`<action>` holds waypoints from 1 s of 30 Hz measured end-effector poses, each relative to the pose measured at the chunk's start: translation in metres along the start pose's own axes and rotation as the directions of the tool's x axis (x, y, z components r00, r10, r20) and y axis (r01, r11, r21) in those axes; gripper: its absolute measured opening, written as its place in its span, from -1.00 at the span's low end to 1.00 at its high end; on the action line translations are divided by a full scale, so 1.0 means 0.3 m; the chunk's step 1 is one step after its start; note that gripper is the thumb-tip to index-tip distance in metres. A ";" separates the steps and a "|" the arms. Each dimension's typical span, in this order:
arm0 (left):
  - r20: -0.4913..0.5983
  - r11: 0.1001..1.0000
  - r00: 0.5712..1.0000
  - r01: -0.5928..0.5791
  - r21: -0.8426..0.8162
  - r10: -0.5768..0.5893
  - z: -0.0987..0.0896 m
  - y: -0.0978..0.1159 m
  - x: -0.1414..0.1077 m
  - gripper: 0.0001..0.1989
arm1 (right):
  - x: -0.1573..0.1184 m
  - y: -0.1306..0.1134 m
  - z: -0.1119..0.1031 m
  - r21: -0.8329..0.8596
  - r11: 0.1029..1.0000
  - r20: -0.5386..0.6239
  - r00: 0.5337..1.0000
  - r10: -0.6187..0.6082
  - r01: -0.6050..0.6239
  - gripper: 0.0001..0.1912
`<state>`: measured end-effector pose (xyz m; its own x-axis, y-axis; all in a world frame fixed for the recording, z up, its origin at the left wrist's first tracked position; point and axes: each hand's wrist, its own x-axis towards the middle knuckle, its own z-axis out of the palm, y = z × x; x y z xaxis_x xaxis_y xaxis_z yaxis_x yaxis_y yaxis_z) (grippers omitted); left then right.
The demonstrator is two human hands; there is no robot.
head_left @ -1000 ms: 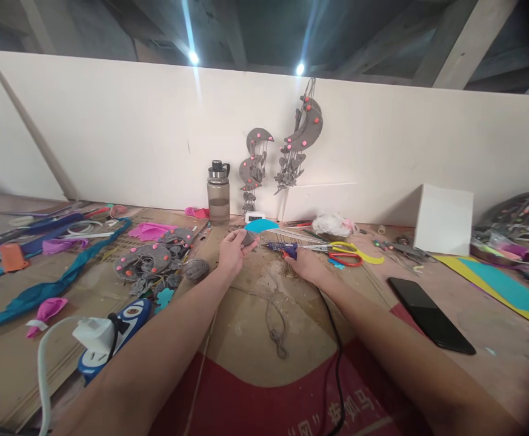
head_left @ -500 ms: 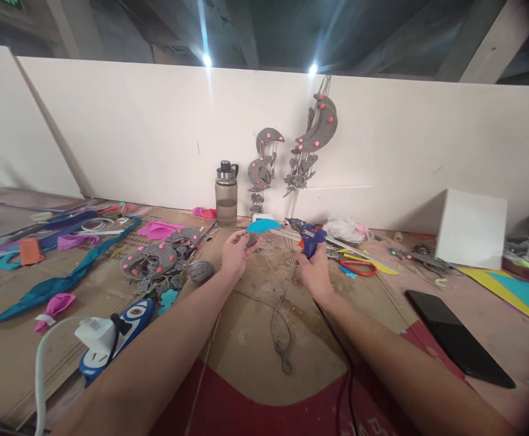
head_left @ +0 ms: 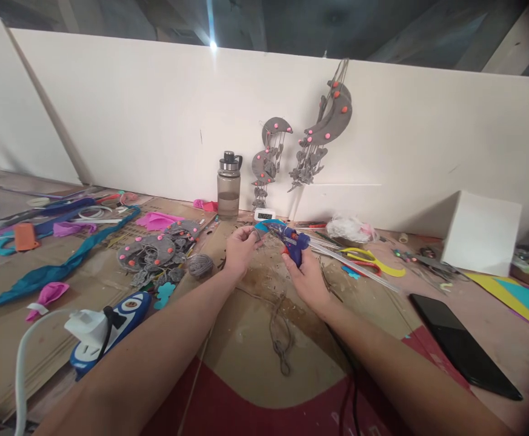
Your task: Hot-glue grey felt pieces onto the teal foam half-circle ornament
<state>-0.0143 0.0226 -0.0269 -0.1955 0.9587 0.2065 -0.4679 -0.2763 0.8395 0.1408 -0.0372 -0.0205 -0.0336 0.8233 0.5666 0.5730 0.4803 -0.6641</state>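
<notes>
My left hand (head_left: pixel 240 247) pinches a small grey piece, with a blue curved piece (head_left: pixel 268 224) at its upper edge. A blue glue gun (head_left: pixel 295 243) is held in my right hand (head_left: pixel 305 272), its nozzle pointing left and overlapping the blue piece in view. Whether the nozzle touches it, I cannot tell. A black cord runs down from under my right wrist. Grey yarn with a looped end (head_left: pixel 282 348) lies on the cardboard below my hands. A ball of grey yarn (head_left: pixel 200 265) rests left of my left hand.
A bottle (head_left: pixel 228 188) and a small digital clock (head_left: pixel 265 215) stand by the white board. Grey moon-shaped hangings (head_left: pixel 332 118) hang there. A power strip (head_left: pixel 132 315) is at left, a black phone (head_left: pixel 462 345) at right. Red-handled scissors (head_left: pixel 366 264) lie right of the glue gun.
The glue gun has moved left in my right hand, bringing its nozzle to the blue piece in my left hand. The view has shifted slightly.
</notes>
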 end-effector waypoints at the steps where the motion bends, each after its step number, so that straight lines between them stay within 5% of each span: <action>1: 0.003 1.000 1.000 -0.005 0.002 0.005 0.002 -0.001 -0.002 -0.82 | 0.002 0.002 -0.001 -0.025 1.000 0.005 1.000 0.000 0.001 -0.71; 30: -0.013 0.995 0.997 -0.073 0.067 0.074 0.003 -0.014 0.002 -0.89 | -0.004 0.028 0.014 -0.127 0.992 0.035 0.999 -0.014 0.018 -0.65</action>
<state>-0.0116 0.0245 -0.0299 -0.2410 0.9346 0.2614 -0.3931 -0.3403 0.8542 0.1423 -0.0330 -0.0288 -0.0698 0.8268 0.5582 0.6717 0.4527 -0.5865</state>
